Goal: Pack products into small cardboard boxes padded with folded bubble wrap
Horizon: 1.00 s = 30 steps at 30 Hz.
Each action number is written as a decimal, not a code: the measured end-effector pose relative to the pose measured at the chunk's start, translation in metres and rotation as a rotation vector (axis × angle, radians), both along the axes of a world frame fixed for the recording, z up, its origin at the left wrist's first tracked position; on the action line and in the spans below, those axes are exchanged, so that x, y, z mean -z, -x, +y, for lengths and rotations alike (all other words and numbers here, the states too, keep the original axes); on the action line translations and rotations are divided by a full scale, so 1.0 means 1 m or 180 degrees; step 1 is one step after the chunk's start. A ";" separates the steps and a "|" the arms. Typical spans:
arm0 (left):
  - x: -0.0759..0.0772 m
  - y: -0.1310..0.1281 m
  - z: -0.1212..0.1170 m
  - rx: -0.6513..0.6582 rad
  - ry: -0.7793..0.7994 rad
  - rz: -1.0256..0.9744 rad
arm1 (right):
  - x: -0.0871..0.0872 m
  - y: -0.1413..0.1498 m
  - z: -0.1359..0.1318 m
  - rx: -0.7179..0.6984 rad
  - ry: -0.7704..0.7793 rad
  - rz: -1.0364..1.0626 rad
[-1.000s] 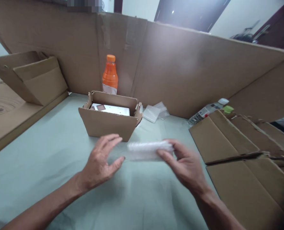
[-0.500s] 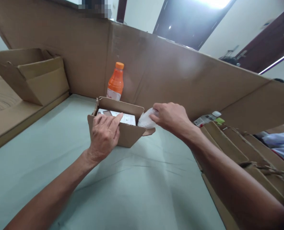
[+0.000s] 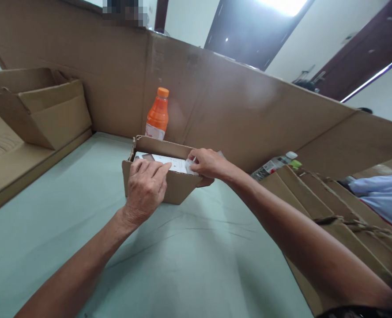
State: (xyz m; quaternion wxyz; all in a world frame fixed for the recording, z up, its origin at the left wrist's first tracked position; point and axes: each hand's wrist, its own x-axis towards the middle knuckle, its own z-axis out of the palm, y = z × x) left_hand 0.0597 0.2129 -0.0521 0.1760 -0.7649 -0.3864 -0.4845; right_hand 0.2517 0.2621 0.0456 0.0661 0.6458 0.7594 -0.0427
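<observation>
A small open cardboard box (image 3: 179, 187) stands on the pale green surface. Inside it lies a white printed box (image 3: 174, 163), its top showing between my hands. My left hand (image 3: 147, 185) is curled over the near cardboard wall, fingertips at the white box. At the right end, my right hand (image 3: 209, 163) pinches a crumpled, translucent white plastic bundle (image 3: 190, 166) beside the white box. Part of the bundle is hidden by the fingers and the wall.
An orange bottle (image 3: 157, 115) stands behind the box, against a tall cardboard wall (image 3: 242, 110). Another open cardboard box (image 3: 60, 119) sits at left. On the right are several cardboard dividers (image 3: 302, 194) with a clear bottle (image 3: 275, 164) and pale blue cloth (image 3: 381, 190).
My right hand has moved left and brought the plastic bundle from outside the box's right end to inside it. My left hand stays on the near wall. The view has shifted slightly.
</observation>
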 end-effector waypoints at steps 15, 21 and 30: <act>0.005 0.003 0.000 0.0039 -0.0033 0.0061 | 0.013 0.007 0.012 0.0113 -0.0279 -0.0365; 0.006 0.003 0.000 0.0064 0.0011 0.0068 | 0.020 0.012 0.014 -0.0002 -0.0349 -0.0416; -0.005 -0.004 -0.027 0.0334 -0.0052 -0.0185 | -0.009 -0.016 -0.033 -0.0108 -0.1042 0.0553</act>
